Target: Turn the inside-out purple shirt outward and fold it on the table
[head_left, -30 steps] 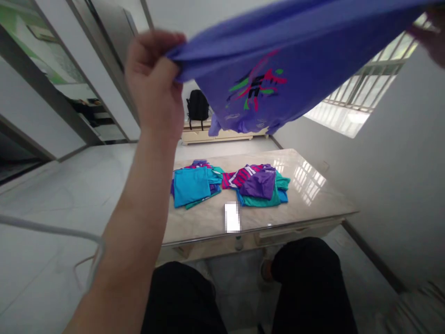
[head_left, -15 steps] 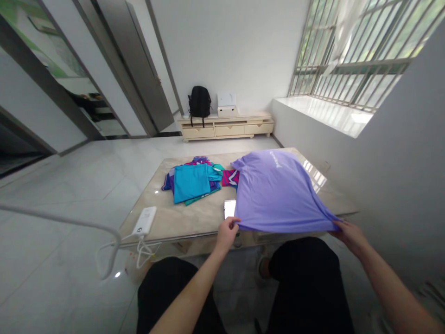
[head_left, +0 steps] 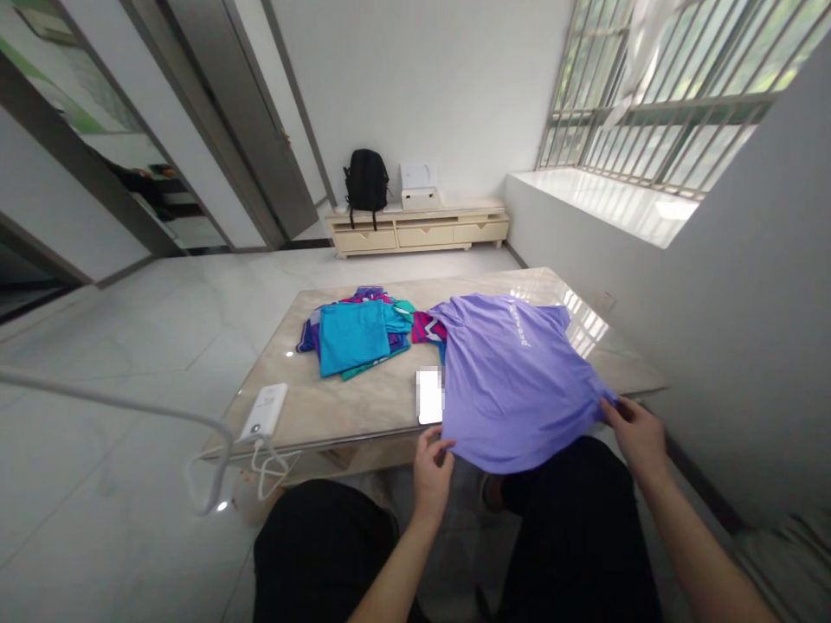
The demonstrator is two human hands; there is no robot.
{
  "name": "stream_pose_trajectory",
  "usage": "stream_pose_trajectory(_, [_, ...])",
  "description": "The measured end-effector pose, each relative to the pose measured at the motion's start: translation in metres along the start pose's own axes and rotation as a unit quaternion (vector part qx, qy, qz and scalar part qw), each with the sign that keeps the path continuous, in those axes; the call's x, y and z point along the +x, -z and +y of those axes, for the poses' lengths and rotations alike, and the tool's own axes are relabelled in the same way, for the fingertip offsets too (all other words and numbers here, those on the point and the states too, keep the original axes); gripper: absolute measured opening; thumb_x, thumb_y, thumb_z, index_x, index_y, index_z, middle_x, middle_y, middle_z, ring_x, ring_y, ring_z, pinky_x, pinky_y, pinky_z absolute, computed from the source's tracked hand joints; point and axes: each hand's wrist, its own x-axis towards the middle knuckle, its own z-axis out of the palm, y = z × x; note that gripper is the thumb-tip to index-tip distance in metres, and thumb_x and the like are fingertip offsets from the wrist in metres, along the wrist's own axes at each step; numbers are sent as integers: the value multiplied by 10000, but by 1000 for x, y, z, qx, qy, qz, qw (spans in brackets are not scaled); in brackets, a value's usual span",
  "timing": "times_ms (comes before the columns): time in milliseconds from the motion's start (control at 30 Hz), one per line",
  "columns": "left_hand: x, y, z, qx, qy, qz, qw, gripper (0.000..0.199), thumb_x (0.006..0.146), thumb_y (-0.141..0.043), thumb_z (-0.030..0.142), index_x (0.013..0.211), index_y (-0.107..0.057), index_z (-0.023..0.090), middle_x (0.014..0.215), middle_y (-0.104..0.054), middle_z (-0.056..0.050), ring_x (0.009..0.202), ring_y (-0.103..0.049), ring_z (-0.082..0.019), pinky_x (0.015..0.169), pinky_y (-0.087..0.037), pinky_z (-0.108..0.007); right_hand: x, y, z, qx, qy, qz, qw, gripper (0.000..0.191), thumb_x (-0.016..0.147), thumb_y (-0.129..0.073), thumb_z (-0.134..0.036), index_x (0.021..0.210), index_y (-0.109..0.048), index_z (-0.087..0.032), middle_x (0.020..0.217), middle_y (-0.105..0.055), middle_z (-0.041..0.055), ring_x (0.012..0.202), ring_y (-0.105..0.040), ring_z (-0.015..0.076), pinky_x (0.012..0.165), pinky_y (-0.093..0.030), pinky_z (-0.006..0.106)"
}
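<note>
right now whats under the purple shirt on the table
The shirt overlaps a pink striped garment and a blue one at its edge; the rest beneath is hidden.

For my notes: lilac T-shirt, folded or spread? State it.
Spread: the lilac T-shirt lies open across the table, pinched at its near edge by the left hand and right hand.

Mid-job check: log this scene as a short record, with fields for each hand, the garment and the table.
left hand: pinching the hem of the lavender T-shirt
right hand: gripping the opposite side of the hem
garment: spread flat, near edge lifted past the table edge
table: marble-top table
also on table: folded blue clothes pile, striped jersey, white power bank
</note>
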Motion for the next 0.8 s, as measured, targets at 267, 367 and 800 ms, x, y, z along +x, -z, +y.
stream_pose_trajectory(267, [9,-28,27,-76,0,-33,997,437,776,-651,75,1193,-691,200,1229,-688,-107,967,-732,-210,871,-600,-358,-105,-121,-64,-37,239,-308,920,261,842,-649,-347,983,-817,-206,872,-726,62,734,-663,195,756,-545,307])
stream_pose_trajectory(367, [9,-32,30,-90,16,-29,995,502,765,-655,42,1246,-650,189,1251,-702,-123,901,-749,-194,881,-601,-364,-135,-139,-63,-56,275,-346,895,270,882,-588,-240,1031,-812,-209,856,-681,51,737,-655,180,745,-527,289])
stream_pose_trajectory(800, [9,-32,29,-128,55,-42,989,342,730,-664,55,1059,-669,148,1087,-756,-107,854,-774,-201,812,-612,-312,-146,-115,-49,-167,347,-343,857,339,981,-501,-197,1205,-749,-253,986,-658,61,871,-689,212,798,-536,299])
